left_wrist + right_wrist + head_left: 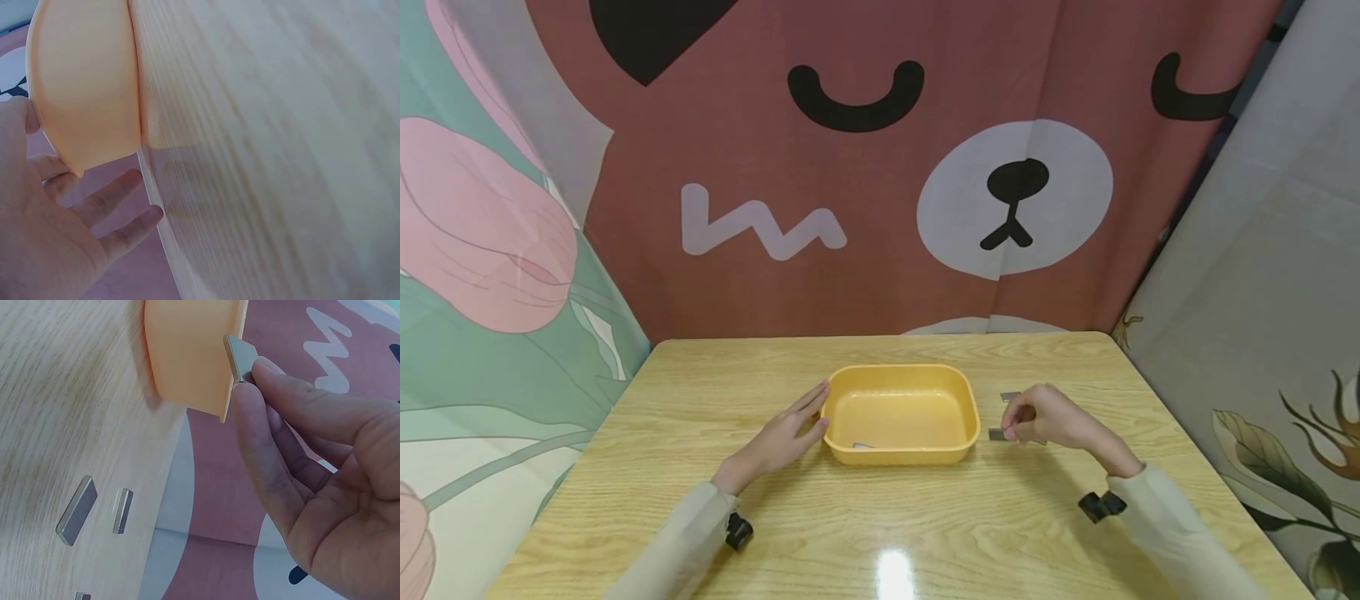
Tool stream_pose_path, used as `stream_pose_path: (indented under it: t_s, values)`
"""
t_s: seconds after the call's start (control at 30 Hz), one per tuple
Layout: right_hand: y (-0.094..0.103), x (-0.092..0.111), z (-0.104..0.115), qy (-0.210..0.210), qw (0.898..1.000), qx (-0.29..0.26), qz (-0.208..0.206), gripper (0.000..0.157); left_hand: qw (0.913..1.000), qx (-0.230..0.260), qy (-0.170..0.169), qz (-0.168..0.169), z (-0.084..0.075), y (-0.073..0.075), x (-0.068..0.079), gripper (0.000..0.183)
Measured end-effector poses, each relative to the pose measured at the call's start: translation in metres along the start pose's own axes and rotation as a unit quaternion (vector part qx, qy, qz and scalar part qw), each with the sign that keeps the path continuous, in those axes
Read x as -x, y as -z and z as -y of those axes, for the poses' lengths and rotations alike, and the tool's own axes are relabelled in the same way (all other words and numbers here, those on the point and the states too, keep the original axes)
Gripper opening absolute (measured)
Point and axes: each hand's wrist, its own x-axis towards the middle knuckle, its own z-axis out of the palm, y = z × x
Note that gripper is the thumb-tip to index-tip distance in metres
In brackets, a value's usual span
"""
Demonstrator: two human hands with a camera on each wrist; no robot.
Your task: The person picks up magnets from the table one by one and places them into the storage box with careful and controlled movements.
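A thin rectangular metal plate [241,359], silvery and flat, is pinched between the thumb and fingertips of my right hand [1043,417]. It hangs just right of a yellow plastic basin [898,457]. My left hand [778,435] touches the basin's left rim, its fingers fairly straight and spread apart in the left wrist view. Inside the basin, near the front wall, a small silvery piece [863,446] is partly hidden by the rim. Below my right hand, similar metal plates [77,510] lie on the wooden table [820,525].
Another metal plate [1010,397] lies behind my right hand on the table. A printed curtain [737,283] hangs along the table's back edge. Patterned cloths [1262,292] hang at both sides.
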Motion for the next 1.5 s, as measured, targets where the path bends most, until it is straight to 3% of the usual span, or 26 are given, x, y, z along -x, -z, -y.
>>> stream_pose_path:
  t_s: [1.5]
  values:
    - [0.001,-0.018,0.024,0.027,0.999,-0.021,-0.016,0.006,1.0,0.004,-0.006,-0.002,-0.003,0.001,0.0,0.063]
